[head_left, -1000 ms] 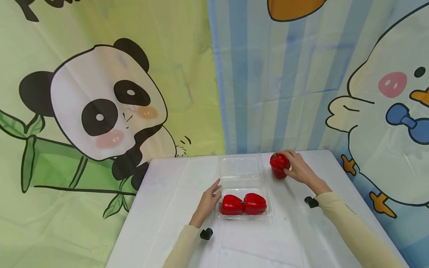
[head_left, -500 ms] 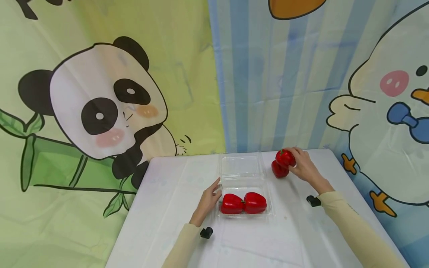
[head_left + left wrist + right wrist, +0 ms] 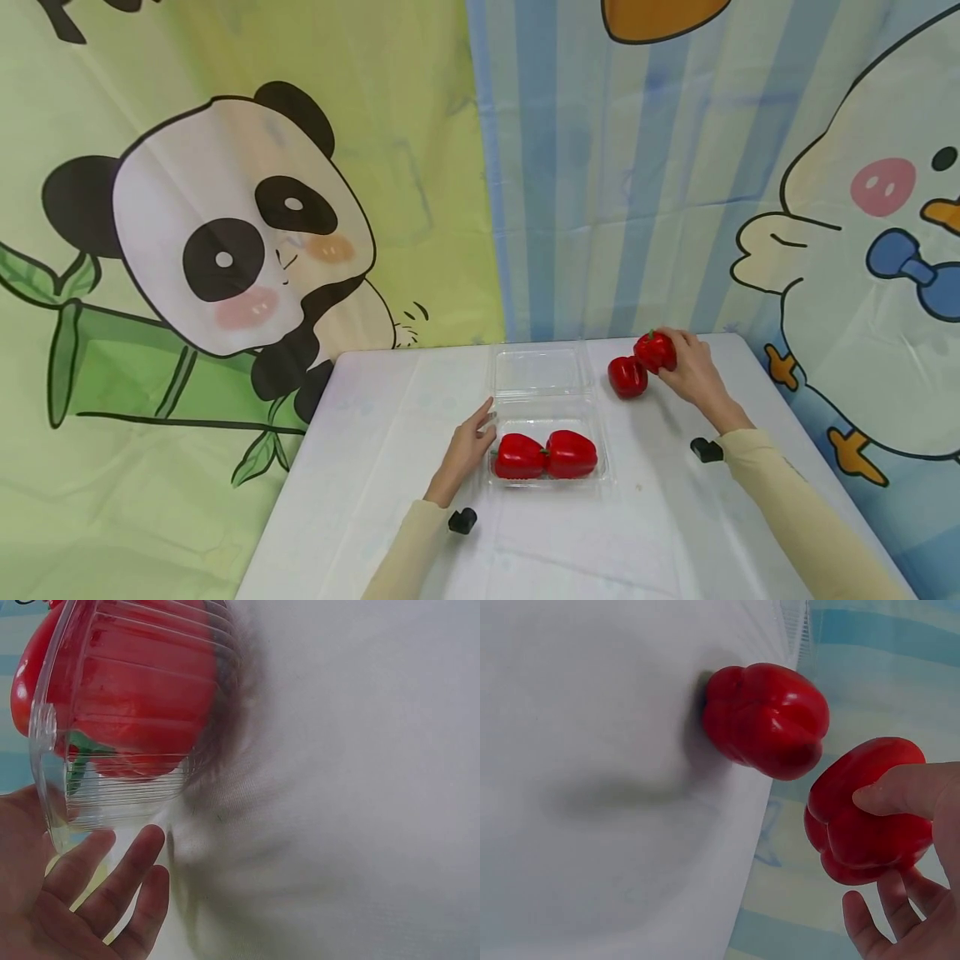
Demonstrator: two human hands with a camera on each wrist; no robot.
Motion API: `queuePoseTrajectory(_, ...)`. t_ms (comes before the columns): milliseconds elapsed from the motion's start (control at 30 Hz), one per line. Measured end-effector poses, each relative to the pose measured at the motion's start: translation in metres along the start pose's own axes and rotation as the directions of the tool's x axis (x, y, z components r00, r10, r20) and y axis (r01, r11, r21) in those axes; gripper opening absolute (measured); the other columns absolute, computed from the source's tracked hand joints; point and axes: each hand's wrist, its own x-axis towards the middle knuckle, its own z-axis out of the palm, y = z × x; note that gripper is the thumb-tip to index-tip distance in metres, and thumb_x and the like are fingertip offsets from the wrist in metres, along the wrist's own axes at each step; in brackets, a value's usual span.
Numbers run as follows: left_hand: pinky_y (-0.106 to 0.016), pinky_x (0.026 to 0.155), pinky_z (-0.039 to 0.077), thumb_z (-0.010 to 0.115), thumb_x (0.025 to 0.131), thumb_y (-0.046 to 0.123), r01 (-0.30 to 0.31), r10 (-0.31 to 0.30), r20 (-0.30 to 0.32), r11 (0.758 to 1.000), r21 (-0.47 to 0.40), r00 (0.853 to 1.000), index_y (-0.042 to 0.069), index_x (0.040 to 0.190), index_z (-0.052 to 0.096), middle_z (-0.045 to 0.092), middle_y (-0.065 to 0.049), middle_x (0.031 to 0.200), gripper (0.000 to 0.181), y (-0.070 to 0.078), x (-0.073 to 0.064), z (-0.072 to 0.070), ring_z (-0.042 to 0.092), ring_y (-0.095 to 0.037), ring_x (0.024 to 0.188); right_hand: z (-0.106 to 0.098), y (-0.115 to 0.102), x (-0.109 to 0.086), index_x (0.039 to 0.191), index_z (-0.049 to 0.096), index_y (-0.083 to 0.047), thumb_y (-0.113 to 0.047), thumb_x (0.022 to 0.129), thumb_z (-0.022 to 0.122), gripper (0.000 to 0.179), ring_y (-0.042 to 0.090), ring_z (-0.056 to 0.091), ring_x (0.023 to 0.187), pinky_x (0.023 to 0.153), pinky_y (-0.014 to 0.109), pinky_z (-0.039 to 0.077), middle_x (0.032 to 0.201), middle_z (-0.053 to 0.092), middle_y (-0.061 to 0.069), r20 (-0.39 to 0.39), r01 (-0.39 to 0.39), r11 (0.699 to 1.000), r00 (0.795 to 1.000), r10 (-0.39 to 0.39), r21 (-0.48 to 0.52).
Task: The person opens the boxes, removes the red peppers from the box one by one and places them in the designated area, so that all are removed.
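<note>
My right hand (image 3: 692, 371) grips a red bell pepper (image 3: 655, 351) with a green stem, raised near the back right of the table. The right wrist view shows the thumb laid over this pepper (image 3: 870, 817), fingers beneath it. Just left of it, a second red bell pepper (image 3: 627, 378) sits on the table. An open clear plastic clamshell box (image 3: 547, 417) lies mid-table, with two more red peppers (image 3: 572, 454) side by side in its base. At the box's left edge is my left hand (image 3: 467, 448), fingers loosely extended; in the left wrist view its fingertips (image 3: 154, 836) are right by the ribbed wall.
The box's lid (image 3: 538, 372) is folded back toward the rear edge of the white table (image 3: 390, 467). Behind stands a cloth backdrop (image 3: 435, 167) with a panda and a white bird. A black wrist camera (image 3: 462, 522) shows at the left wrist, another (image 3: 707, 450) at the right.
My right hand has shifted right with its pepper, from above the second pepper to beside it, uncovering that one. The left hand and the box have stayed in place.
</note>
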Motion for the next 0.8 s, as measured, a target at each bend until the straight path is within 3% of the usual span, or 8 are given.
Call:
queuePoseTrajectory(500,-0.04,0.089,0.058,0.053,0.102,0.015,-0.006,0.006,-0.003,1.0,0.004,1.0,0.017,0.157,0.037,0.059,-0.015,0.143,0.056,-0.001,0.0,0.0,0.072,-0.025,0.099,0.011,0.014,-0.006,0.148,0.033,0.002,-0.003,0.081,0.076,0.081,0.056,0.033,0.123,0.09,0.068,0.049,0.143,0.033,0.038,0.007,-0.148,0.989,0.989,0.148,-0.022)
queuePoseTrajectory(800,-0.035,0.083,0.058,0.054,0.102,0.015,0.005,-0.005,-0.004,1.0,0.015,1.0,0.018,0.156,0.038,0.06,-0.014,0.143,0.057,0.001,0.0,0.001,0.071,-0.023,0.096,0.02,0.026,-0.009,0.147,0.033,0.005,-0.007,0.084,0.072,0.075,0.058,0.034,0.12,0.088,0.069,0.047,0.14,0.033,0.042,0.025,-0.214,0.976,0.976,0.215,-0.034)
